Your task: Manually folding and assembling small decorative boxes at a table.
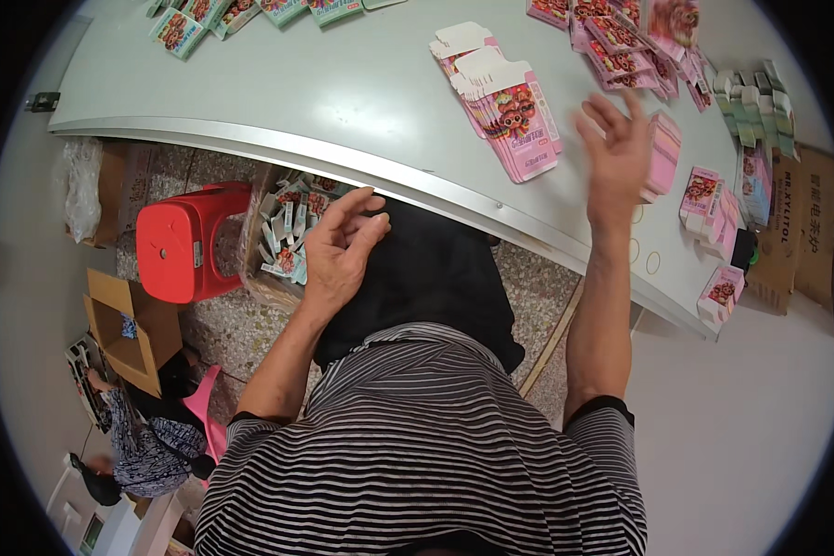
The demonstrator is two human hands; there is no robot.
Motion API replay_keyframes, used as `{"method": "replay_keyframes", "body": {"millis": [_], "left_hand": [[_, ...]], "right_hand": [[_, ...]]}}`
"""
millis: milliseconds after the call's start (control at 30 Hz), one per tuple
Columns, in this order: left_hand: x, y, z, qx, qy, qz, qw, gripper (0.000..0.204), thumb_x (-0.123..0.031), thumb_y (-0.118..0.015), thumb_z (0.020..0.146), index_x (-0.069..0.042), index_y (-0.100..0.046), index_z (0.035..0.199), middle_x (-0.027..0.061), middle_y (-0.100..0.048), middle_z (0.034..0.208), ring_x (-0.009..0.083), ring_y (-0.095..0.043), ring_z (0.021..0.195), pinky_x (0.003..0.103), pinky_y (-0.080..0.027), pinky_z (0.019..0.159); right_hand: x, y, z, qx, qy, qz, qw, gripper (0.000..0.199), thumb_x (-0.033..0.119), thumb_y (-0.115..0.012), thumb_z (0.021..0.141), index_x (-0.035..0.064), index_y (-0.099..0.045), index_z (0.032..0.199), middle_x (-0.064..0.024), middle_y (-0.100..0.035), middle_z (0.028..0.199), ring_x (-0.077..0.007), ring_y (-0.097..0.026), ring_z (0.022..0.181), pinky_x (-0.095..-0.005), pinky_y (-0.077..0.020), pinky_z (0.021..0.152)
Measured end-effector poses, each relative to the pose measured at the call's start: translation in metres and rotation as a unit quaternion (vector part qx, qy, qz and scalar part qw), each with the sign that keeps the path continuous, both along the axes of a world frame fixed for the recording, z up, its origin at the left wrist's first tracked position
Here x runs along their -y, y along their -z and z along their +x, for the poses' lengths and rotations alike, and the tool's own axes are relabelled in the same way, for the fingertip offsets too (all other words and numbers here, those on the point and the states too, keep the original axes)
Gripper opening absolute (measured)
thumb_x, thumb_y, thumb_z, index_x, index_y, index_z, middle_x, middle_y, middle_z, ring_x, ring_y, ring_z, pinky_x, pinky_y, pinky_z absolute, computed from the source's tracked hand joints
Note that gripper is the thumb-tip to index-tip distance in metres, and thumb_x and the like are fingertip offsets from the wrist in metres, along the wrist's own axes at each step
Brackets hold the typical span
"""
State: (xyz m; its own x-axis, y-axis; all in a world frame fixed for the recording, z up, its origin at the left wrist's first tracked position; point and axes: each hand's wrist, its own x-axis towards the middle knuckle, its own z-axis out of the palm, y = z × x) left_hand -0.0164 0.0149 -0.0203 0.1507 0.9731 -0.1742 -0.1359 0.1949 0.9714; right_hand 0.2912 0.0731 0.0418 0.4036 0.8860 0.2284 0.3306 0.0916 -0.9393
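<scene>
My right hand (616, 153) is raised over the right part of the table, fingers spread and slightly bent, with nothing in them. Just right of it stands a pink block of stacked cartons (663, 156), partly covered by the hand. To its left lies a fanned stack of flat pink cartons (519, 125) with white flaps pointing away from me. My left hand (341, 250) hovers over my lap by the table's near edge, its fingers loosely curved and apart. I see nothing held in it.
Filled pink boxes (618, 63) lie heaped at the far right; more pink boxes (700, 196) sit by the right edge. Green boxes (178, 33) lie far left. A carton of small packs (285, 232) and a red stool (169, 250) stand left below; another person (153, 454) sits behind.
</scene>
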Motion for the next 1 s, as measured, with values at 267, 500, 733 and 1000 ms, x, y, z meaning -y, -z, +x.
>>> {"method": "replay_keyframes", "body": {"millis": [267,500,733,1000], "left_hand": [[0.004,0.004,0.013,-0.004,0.036,-0.041,0.998,0.033,-0.003,-0.068,0.092,0.001,-0.06,0.123,0.0091,-0.067,0.109,0.0094,-0.065,0.086,0.022,-0.053,0.076],[-0.007,-0.009,0.016,0.048,0.038,-0.017,0.998,0.059,-0.004,-0.077,0.083,0.001,-0.05,0.135,0.0135,-0.062,0.122,0.0148,-0.063,0.102,0.027,-0.052,0.087],[-0.035,-0.047,0.036,0.199,0.128,0.016,0.972,0.1,-0.006,-0.091,0.064,0.001,-0.035,0.147,0.0175,-0.055,0.135,0.02,-0.054,0.123,0.031,-0.046,0.101],[-0.006,-0.022,0.044,0.056,0.056,-0.05,0.996,0.072,0.0,-0.082,0.075,0.004,-0.046,0.137,0.0141,-0.067,0.113,0.018,-0.065,0.103,0.03,-0.055,0.089]], "right_hand": [[-0.018,0.022,-0.028,0.281,-0.046,-0.177,0.942,0.098,0.037,-0.083,0.072,-0.0081,-0.034,0.144,-0.0327,-0.05,0.135,-0.0401,-0.052,0.124,-0.0427,-0.0414,0.105],[0.012,0.005,-0.046,0.159,-0.044,-0.055,0.985,0.097,0.03,-0.085,0.072,-0.0065,-0.033,0.145,-0.0276,-0.048,0.139,-0.034,-0.05,0.128,-0.0417,-0.0397,0.107],[0.079,0.015,-0.109,-0.164,-0.247,-0.1,0.95,0.105,-0.003,-0.082,0.07,0.0,-0.017,0.152,-0.0203,-0.044,0.141,-0.0265,-0.048,0.13,-0.037,-0.0402,0.108],[0.093,0.049,-0.126,-0.322,-0.151,-0.084,0.931,0.055,-0.004,-0.069,0.087,-0.0095,-0.043,0.136,-0.0177,-0.062,0.12,-0.0189,-0.063,0.106,-0.0297,-0.0504,0.093]]}}
